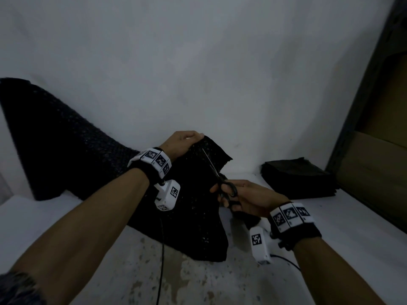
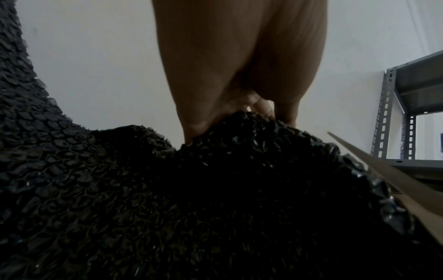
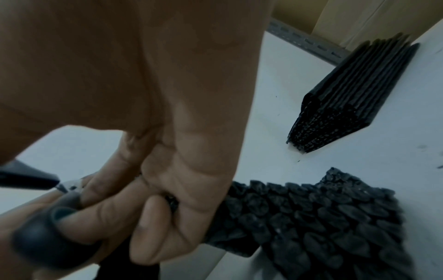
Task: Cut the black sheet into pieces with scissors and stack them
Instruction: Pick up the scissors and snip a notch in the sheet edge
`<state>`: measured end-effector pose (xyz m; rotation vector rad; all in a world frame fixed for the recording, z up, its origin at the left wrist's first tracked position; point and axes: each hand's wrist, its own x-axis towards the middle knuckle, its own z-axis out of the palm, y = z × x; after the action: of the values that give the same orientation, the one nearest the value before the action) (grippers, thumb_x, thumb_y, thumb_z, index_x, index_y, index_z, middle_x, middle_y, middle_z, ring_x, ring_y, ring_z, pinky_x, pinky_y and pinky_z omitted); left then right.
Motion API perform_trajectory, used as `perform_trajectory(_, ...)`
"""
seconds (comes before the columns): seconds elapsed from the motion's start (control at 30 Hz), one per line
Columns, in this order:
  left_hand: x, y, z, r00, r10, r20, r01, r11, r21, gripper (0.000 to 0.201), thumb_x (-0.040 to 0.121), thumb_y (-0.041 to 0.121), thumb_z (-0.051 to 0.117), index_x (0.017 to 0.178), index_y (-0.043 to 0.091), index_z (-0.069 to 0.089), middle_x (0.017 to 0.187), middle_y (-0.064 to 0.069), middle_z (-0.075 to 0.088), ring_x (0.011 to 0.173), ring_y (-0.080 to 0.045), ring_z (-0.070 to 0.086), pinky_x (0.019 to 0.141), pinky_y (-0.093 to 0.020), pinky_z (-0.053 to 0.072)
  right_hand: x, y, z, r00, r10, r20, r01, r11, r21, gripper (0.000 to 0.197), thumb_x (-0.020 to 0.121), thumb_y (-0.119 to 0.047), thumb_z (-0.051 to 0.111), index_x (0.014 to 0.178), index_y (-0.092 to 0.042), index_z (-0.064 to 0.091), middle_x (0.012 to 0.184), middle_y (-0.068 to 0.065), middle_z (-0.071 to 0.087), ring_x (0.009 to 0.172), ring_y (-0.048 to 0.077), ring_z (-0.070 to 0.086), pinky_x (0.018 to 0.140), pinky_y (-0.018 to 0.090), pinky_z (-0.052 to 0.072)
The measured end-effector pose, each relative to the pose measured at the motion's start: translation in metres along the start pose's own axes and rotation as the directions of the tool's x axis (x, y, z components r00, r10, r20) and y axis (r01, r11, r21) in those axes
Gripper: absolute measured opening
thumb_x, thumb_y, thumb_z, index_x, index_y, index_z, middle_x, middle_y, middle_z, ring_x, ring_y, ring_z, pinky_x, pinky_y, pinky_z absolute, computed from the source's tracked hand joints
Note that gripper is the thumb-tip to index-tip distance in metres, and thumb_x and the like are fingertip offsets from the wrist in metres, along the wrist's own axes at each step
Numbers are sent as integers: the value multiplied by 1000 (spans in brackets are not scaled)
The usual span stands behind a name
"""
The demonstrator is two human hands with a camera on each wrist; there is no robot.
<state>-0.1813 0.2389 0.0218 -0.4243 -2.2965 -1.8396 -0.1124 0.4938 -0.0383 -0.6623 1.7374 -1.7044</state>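
**Mid-cut: blade line set across a held sheet**

Centre of the head view: black sheet [image 1: 193, 194], bubbled in texture, draped over the bench [image 1: 330, 227] and trailing to the upper left of the frame. Left hand [image 1: 185, 143] above centre, fingers curled over the sheet's far edge, pinching it and lifting it taut; same grip seen in the left wrist view, fingertips [image 2: 199, 130] closed on the crest of the sheet [image 2: 191, 199]. Right hand [image 1: 248, 199] right of centre and lower in the frame, fingers through the loops of the scissors [image 1: 217, 179]; blades parted narrowly, tips aimed up-frame toward the left hand. Blade [image 2: 388, 181] visible at the right edge of the left wrist view, just beside the sheet's right margin.

Governing relation: cut line running lengthwise from the right hand at the near edge to the left hand at the far edge, roughly up and slightly left in the frame; strip to be freed lying right of the blades. Judged step: cut partly run, with remaining travel toward the pinching fingers. Likely hazard: blade tips closing near those fingers as the cut ends.

Stack [image 1: 299, 179] of cut pieces at the right of the frame, apart from both hands, nearer the right hand; layered edges clear in the right wrist view [image 3: 354, 94]. Shelving [image 2: 393, 113] at the far right.
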Motion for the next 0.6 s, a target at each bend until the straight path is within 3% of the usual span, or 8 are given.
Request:
perform_trajectory(0.3,-5,0,-1,1000,1,-10,-2,999,-46,30,96,30,64,97,1,74,99,-12,73,92,-21,68,98,-41,51,4,13,6,998,-53,-29,51,997,-62,31,95,-35,64,116,-14,69,80,4,58,75,13,54,61,26,29)
perform_trajectory(0.47,-5,-4,-2,1000,-2,-20,2,1000,-20,38,96,35,64,99,-1,73,108,-20,72,99,-27,70,101,-46,50,3,19,12,996,-77,-53,72,994,-85,31,93,-28,63,116,-8,66,77,4,56,72,8,54,61,19,39)
perform_trajectory(0.6,-5,-8,-5,1000,1,-10,-1,1000,1,36,95,41,64,96,8,77,105,-11,75,104,-27,69,103,-48,50,5,23,11,996,-69,-63,62,992,-108,30,93,-29,66,116,-10,68,78,4,57,74,10,54,66,26,34)
